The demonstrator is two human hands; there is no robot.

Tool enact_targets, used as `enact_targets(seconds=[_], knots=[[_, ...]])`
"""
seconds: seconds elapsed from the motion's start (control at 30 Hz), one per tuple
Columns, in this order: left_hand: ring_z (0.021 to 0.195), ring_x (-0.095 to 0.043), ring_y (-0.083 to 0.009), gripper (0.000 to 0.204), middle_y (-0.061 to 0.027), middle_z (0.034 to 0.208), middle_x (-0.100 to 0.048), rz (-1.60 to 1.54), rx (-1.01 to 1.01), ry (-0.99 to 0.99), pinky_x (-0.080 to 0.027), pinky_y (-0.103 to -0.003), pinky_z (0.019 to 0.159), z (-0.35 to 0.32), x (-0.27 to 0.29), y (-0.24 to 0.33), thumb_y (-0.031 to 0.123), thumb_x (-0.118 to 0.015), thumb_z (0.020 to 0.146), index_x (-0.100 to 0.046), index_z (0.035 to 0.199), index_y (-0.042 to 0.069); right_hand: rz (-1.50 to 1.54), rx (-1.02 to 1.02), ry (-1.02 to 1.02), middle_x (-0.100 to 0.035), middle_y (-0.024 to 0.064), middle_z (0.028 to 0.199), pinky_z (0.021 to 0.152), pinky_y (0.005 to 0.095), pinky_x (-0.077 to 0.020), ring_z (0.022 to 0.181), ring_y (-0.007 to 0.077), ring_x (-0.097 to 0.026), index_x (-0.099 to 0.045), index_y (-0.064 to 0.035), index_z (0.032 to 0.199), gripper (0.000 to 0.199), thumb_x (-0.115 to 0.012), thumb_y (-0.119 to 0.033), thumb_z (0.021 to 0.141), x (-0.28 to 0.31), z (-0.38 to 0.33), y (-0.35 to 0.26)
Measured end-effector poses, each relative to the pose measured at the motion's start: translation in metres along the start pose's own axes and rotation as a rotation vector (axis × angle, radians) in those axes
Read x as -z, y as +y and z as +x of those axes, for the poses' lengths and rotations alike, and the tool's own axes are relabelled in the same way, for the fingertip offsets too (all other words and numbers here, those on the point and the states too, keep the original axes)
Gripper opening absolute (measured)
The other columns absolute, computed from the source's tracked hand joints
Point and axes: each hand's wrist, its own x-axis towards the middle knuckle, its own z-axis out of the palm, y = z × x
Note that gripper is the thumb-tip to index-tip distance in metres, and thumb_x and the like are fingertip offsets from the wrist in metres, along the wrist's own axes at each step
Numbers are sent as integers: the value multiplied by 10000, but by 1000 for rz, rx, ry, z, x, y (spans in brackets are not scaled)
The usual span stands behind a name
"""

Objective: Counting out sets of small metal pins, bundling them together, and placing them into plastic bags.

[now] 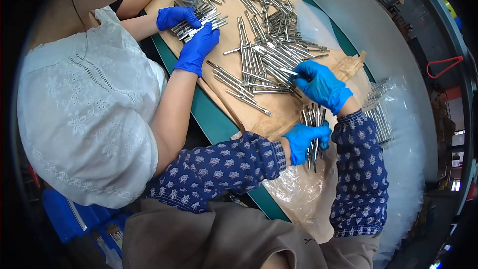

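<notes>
Both of the person's hands wear thin, bright blue disposable gloves, the left hand point(304, 140) and the right hand point(321, 85) alike, each glove ending in a snug cuff at the wrist. Just behind each grip a loose sleeve begins, dark navy with a small pale flower print and a narrow elastic gathering at its end. Further back from the grip, the sleeves meet a plain grey-brown garment with a stitched seam.

Slim silver metal rods point(312, 124) stand bundled upright, more point(264, 60) scattered flat.
</notes>
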Motion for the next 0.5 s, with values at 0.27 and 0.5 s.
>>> enact_targets(seconds=[0.27, 0.5], knots=[[598, -538, -174, 153, -75, 699, -546, -21, 77, -491, -479, -355, 676, -33, -16, 18, 43, -642, 769, -527, 870, 49, -335, 237, -77, -624, 111, 856, 644, 376, -505, 779, 287, -618, -635, -117, 903, 177, -629, -211, 753, -36, 7, -25], [590, -521, -168, 179, -70, 684, -535, -38, 200, -588, -475, -370, 695, -32, -16, 26, 62, -659, 764, -531, 888, 46, -680, 82, -139, -609, 144, 790, 618, 436, -500, 784, 333, -614, -590, -79, 836, 162, -590, -188, 716, -47, 6, -23]])
